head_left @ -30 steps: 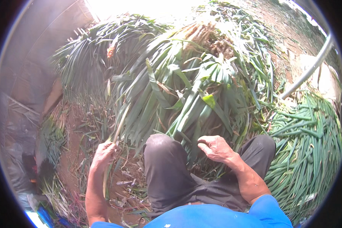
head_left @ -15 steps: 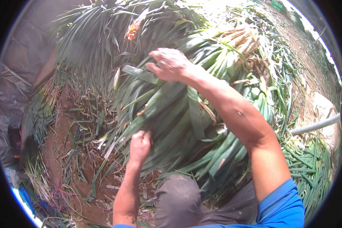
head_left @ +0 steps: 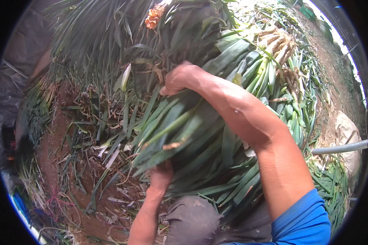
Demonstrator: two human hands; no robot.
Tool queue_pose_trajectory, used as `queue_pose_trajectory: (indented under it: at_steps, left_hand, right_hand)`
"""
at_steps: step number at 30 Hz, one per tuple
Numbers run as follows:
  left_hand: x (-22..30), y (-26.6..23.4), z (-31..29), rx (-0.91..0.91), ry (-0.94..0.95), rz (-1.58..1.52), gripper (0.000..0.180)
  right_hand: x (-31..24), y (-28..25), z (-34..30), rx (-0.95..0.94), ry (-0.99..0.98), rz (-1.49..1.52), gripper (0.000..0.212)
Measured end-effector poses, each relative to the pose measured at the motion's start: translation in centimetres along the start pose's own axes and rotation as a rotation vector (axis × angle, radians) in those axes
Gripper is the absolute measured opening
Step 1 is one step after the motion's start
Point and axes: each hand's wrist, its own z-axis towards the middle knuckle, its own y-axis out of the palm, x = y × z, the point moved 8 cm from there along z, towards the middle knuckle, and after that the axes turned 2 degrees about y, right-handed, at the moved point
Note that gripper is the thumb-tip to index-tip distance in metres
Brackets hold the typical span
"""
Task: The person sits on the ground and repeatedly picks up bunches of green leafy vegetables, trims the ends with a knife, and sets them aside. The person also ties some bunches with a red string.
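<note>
A big bundle of green onions (head_left: 192, 134) lies in front of me, its long green leaves pointing left and its pale roots (head_left: 278, 43) at the upper right. My right hand (head_left: 180, 78) reaches across to the far side of the leaves, its fingers curled round their edge. Under the near leaf tips is my left hand (head_left: 161, 176), with its fingers hidden beneath the leaves. Between the two hands the leaves are bunched together, and they look slightly blurred.
A larger heap of green onions (head_left: 94, 45) stands beyond, with an orange flower-like piece (head_left: 154, 16) on it. Leaf scraps litter the brown soil (head_left: 53, 163). At the right are a grey pipe (head_left: 341, 148), a pale sack (head_left: 347, 130) and more green onions (head_left: 329, 179). My knee (head_left: 192, 218) is close below.
My right hand has come down and nearer, curling over the leaf edge. The left hand has moved right and under the leaf tips. The leaves between them are gathered closer.
</note>
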Motion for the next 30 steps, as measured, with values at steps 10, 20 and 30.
queue_pose_trajectory:
  at_steps: [10, 20, 30]
  left_hand:
    - [-8.0, -6.4, 10.5, 0.122, -0.045, -0.493, 0.029]
    - [12.7, -40.0, 15.3, 0.163, 0.172, 0.334, 0.022]
    - [22.2, -27.4, -4.9, -0.023, -0.010, -0.333, 0.035]
  right_hand:
    - [3.1, -2.2, -18.1, 0.298, 0.026, -0.143, 0.063]
    - [2.9, 0.1, -17.9, 0.486, 0.071, -0.048, 0.058]
    - [-8.0, 4.1, -19.3, 0.301, -0.051, 1.838, 0.071]
